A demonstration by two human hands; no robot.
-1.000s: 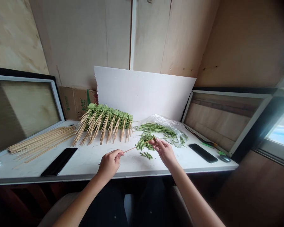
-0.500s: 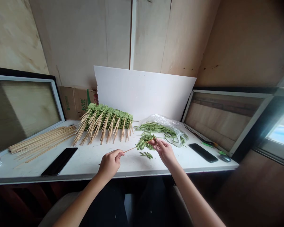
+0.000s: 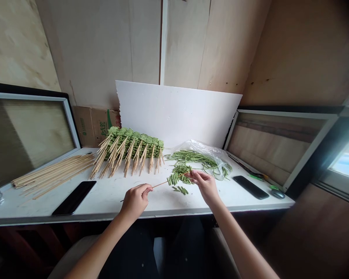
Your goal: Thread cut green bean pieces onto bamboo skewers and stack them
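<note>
My left hand (image 3: 136,198) is closed around a thin bamboo skewer (image 3: 159,185), whose blunt end pokes out behind the fist. Several short green bean pieces (image 3: 172,179) are threaded side by side along it. At the skewer's far end, the thumb and fingers of my right hand (image 3: 205,186) are pinched together, with a small green bean piece partly showing at the fingertips. Below and behind the skewer lie a small heap of cut bean pieces (image 3: 182,169) and a few loose pieces (image 3: 180,190) on the white table (image 3: 163,205).
A tall stack of filled bean skewers (image 3: 136,139) stands at the back left. Bare skewers (image 3: 52,172) lie left, near a black phone (image 3: 74,197). Long beans (image 3: 189,155) spill from a plastic bag (image 3: 218,155). Another phone (image 3: 250,187) and a mouse (image 3: 277,193) are right.
My right hand has shifted very slightly to the right at the skewer's tip. The left hand keeps its hold, and the threaded pieces look much the same.
</note>
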